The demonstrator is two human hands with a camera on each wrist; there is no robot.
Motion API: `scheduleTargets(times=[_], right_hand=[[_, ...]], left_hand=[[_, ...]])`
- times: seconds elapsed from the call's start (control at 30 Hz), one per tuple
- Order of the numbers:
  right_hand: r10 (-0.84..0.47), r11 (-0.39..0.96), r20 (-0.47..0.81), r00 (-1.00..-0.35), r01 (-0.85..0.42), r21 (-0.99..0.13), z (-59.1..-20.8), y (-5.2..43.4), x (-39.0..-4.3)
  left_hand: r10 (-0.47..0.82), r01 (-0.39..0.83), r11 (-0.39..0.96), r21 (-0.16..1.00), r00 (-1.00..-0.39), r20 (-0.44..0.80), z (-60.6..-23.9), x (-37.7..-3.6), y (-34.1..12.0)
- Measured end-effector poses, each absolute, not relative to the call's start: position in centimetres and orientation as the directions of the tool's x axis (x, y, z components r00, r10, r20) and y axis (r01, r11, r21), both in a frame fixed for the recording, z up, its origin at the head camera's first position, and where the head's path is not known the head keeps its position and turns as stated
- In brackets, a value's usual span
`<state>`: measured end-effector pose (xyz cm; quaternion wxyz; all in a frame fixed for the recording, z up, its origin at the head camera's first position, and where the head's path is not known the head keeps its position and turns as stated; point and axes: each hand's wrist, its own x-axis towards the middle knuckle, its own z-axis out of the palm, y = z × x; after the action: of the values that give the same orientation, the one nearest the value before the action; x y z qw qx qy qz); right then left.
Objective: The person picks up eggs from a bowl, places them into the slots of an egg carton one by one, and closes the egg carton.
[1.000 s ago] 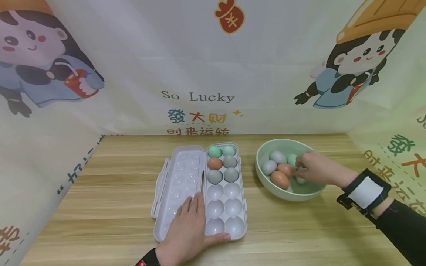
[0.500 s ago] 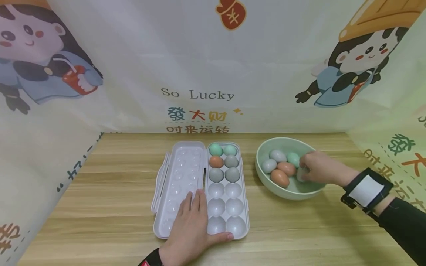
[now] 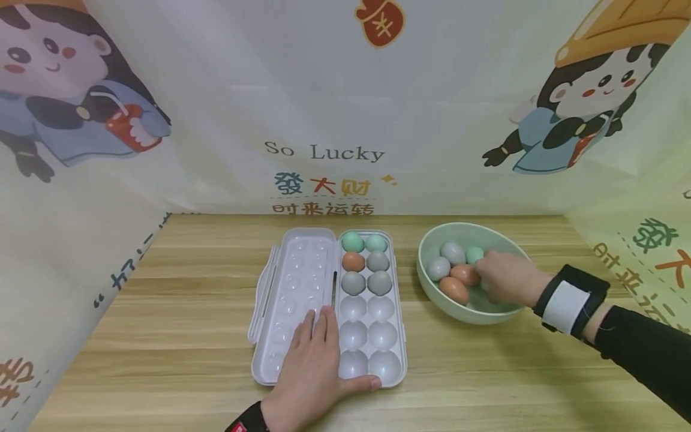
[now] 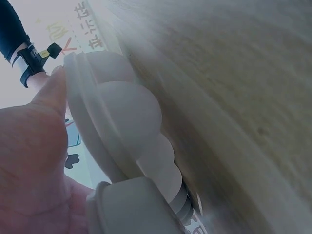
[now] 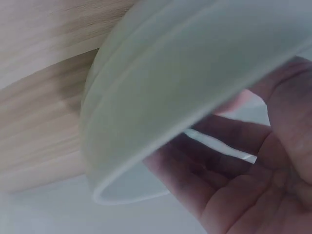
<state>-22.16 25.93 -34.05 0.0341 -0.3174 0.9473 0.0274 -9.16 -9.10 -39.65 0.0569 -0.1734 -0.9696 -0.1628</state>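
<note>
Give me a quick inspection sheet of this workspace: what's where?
Surface: wooden table.
Job's things: open egg tray with six eggs in its far cups, lid folded left; green bowl holding more eggs.
Clutter: nothing seen.
Hands: left hand rests flat on the tray's near end; right hand reaches into the bowl, grasp hidden.
Cables: nothing seen.
Surroundings: cartoon-printed backdrop reading "So Lucky".
</note>
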Motion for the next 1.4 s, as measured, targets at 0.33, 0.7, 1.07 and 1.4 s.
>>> scheduleTargets(times=[0.33,0.7,1.07,1.4], right_hand=[[-0.632,0.772,-0.121,-0.766,-0.635,-0.017,-34.81,25.76,-22.25],[-0.652,0.749,-0.112,-0.75,-0.66,0.057,-34.8,25.22,-22.31],[-0.724,0.68,-0.109,-0.682,-0.731,0.055,-34.85,25.39,-22.65],[-0.724,0.679,-0.16,-0.671,-0.734,0.007,-34.66,25.46,-22.85]], left_hand=[[0.305,0.341,0.887,0.311,-0.939,0.158,-39.73,-9.17,-9.18],[0.303,0.339,0.891,0.301,-0.939,0.161,-39.57,-9.19,-9.21],[0.296,0.329,0.89,0.316,-0.944,0.148,-39.51,-9.19,-9.11],[0.294,0.33,0.892,0.308,-0.943,0.159,-39.64,-9.13,-9.07]])
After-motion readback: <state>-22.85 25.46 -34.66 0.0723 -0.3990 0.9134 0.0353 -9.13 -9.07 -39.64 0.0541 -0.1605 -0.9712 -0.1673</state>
